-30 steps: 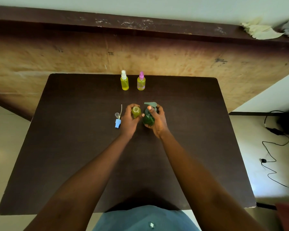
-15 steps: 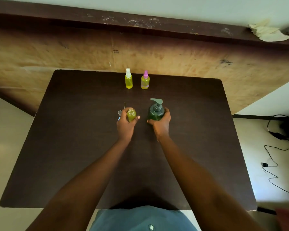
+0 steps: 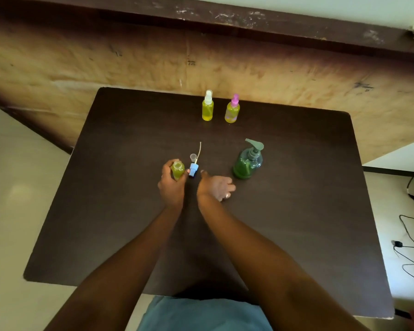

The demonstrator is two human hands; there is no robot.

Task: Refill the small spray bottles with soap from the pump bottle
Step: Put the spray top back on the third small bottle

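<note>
My left hand (image 3: 171,187) grips an uncapped small bottle (image 3: 177,170) of yellow-green liquid, upright on the dark table (image 3: 105,211). Right beside it lies its blue spray head (image 3: 193,168) with a thin dip tube, and a small clear cap (image 3: 193,157). My right hand (image 3: 216,186) is empty, fingers spread, its fingertip close to the blue spray head. The green pump bottle (image 3: 247,161) stands free to the right of that hand. Two capped spray bottles stand at the table's far edge, one with a white top (image 3: 207,106), one with a pink top (image 3: 232,109).
A worn wooden panel (image 3: 129,65) rises behind the table's far edge. Black cables (image 3: 409,247) lie on the pale floor at the right. A blue garment (image 3: 201,316) shows at the near edge.
My right hand has let go of the pump bottle, which now stands alone, and moved left toward the blue spray head. My left hand still holds the small open bottle.
</note>
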